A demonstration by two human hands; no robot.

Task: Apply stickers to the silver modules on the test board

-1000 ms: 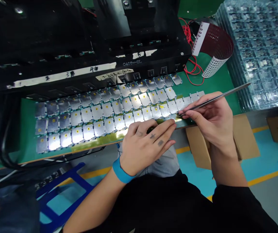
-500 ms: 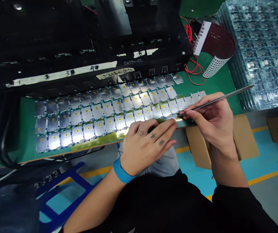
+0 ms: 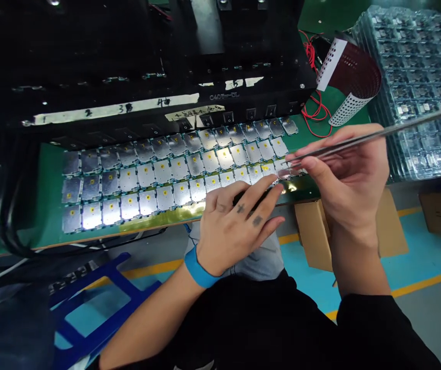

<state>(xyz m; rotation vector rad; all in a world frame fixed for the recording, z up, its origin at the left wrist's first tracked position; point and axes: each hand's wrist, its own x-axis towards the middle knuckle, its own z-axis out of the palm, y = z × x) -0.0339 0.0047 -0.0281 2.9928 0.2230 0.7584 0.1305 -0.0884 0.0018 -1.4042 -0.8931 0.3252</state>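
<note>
My right hand (image 3: 343,174) pinches long metal tweezers (image 3: 378,134), whose tips sit over a silver square part (image 3: 284,167) at the right end of the rows. Several rows of silver square parts (image 3: 147,180) with yellow dots lie on a green mat (image 3: 46,169) along a gold strip (image 3: 158,220). My left hand (image 3: 239,218) rests flat on the front edge of the rows, its fingers stretched toward the tweezer tips. It wears a blue wristband (image 3: 199,270).
A black machine (image 3: 139,67) with numbered white tape stands behind the rows. Stacked clear trays of parts (image 3: 420,77) fill the right. A perforated curved strip (image 3: 349,77) and red wires (image 3: 314,110) lie near them. Cardboard boxes (image 3: 389,221) and a blue frame (image 3: 100,303) sit below the bench.
My right hand has lifted and moved left with the tweezers, whose tips went from the bench's front edge onto a part at the rows' right end. My left fingers have spread toward it.
</note>
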